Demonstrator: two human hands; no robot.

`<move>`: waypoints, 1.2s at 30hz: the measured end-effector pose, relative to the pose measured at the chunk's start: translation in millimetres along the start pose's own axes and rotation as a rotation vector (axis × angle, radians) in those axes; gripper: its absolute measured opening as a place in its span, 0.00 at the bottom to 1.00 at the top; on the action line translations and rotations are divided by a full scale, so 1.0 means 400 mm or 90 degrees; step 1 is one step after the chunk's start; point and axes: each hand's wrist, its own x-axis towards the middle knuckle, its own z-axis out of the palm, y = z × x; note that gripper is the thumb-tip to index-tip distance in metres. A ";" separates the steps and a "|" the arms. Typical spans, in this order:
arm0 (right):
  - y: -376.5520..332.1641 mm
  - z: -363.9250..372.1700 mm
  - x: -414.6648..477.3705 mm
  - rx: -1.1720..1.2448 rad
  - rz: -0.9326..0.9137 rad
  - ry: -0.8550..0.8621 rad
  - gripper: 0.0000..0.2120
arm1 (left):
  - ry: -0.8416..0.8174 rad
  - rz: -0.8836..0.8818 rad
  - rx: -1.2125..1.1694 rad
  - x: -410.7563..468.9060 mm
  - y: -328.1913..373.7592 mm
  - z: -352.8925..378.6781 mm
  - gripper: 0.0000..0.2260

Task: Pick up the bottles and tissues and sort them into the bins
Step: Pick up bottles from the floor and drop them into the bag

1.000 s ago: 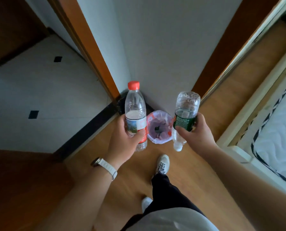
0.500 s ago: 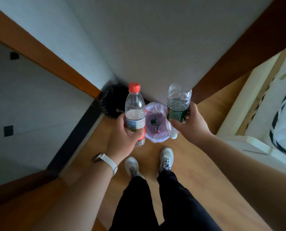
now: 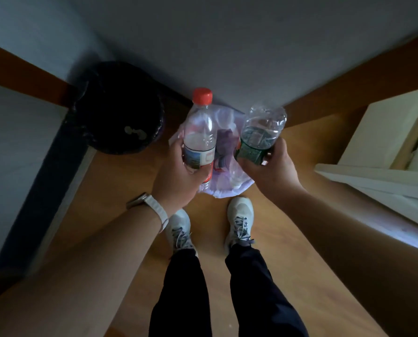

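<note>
Left hand (image 3: 178, 181) fingers clamped the capped bottle (image 3: 200, 132), right hand (image 3: 271, 171) fingers the green bottle (image 3: 260, 132); we had dropped neither into the bin (image 3: 227, 190).

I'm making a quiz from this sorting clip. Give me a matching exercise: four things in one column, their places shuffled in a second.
1. red-capped bottle
2. green-label bottle
3. black bin
4. lilac-lined bin

a. left of the other bin
b. in the right hand
c. just ahead of the shoes
d. in the left hand

Pairs: 1-d, 2-b, 3-a, 4-c
</note>
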 end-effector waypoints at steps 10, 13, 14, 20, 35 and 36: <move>0.195 0.239 0.195 -0.002 0.006 -0.002 0.36 | -0.038 0.015 0.126 0.186 -0.241 0.126 0.36; 0.201 0.243 0.198 -0.008 0.007 -0.010 0.37 | -0.035 0.036 0.169 0.166 -0.234 0.116 0.33; 0.200 0.236 0.191 -0.017 0.011 -0.017 0.37 | -0.039 0.042 0.182 0.152 -0.224 0.107 0.32; 0.139 0.141 0.125 -0.157 -0.037 -0.052 0.24 | -0.077 0.127 0.275 0.078 -0.127 0.012 0.26; -0.333 -0.278 -0.272 -0.489 -0.324 -0.031 0.24 | -0.078 0.446 0.647 -0.153 0.407 -0.373 0.21; -0.363 -0.301 -0.307 -0.497 -0.341 -0.020 0.24 | -0.072 0.454 0.658 -0.176 0.440 -0.396 0.21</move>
